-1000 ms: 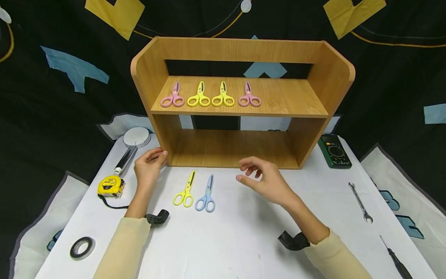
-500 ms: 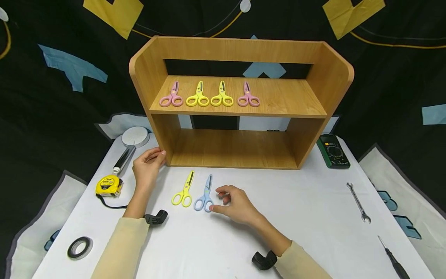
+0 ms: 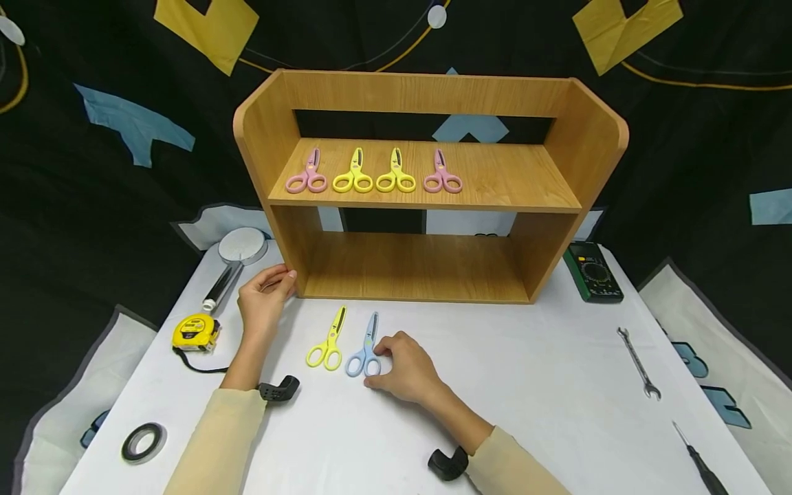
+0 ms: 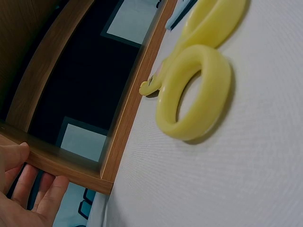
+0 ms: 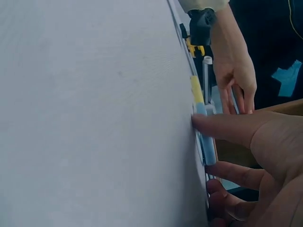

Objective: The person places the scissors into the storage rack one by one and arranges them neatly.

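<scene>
My left hand [image 3: 265, 299] holds the lower left side edge of a two-tier wooden shelf [image 3: 427, 268]. In the left wrist view the thumb [image 4: 16, 153] lies on the panel's edge, and the other fingers are along its outer side. My right hand [image 3: 405, 368] pinches the right handle loop of light blue scissors [image 3: 371, 333] lying on the white table. Seen from the right wrist, thumb and index finger stand at either side of the blue handle [image 5: 207, 144]. Yellow scissors [image 3: 337, 330] lie just left of the blue pair, blades pointing at the shelf.
On the upper tier are pink scissors [image 3: 307, 173], two yellow scissors [image 3: 357, 172] and more pink scissors [image 3: 441, 173]. A magnifying glass [image 3: 241, 246], tape measure [image 3: 195, 333] and tape roll [image 3: 143, 443] lie left; a multimeter [image 3: 594, 271], wrench [image 3: 639, 363] and screwdriver [image 3: 702, 459] lie right.
My right hand has moved left and toward me, from in front of the shelf to the blue scissors, and its fingers have closed in on the handle. The left hand has stayed at the shelf edge.
</scene>
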`<move>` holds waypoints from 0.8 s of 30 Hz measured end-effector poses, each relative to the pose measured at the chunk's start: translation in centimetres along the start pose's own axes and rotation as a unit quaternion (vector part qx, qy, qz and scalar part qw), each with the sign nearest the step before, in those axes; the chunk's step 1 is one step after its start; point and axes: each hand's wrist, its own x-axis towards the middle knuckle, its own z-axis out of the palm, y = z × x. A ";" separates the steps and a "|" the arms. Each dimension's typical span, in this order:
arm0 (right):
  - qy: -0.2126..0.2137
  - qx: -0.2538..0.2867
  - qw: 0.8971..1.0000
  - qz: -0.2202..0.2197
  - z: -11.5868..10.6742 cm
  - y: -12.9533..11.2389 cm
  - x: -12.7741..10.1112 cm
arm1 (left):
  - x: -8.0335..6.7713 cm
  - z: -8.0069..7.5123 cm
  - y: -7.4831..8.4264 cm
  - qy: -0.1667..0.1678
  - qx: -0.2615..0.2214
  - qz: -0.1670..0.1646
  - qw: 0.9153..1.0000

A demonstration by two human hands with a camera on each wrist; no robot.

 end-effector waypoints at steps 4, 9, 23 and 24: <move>0.003 0.010 1.000 0.006 -0.2 0.0 -0.1 | 0.0 0.0 -0.4 0.001 0.001 -0.004 1.000; -0.020 0.124 0.992 0.017 -0.9 0.6 -0.2 | -0.1 0.0 -0.5 0.002 0.012 -0.002 1.000; -0.051 0.320 0.945 0.041 -5.4 1.0 -2.2 | -0.4 0.1 -0.1 0.003 0.012 0.004 1.000; -0.048 0.329 0.942 0.040 -6.1 0.9 -2.5 | -0.4 0.1 0.0 0.003 0.014 0.005 1.000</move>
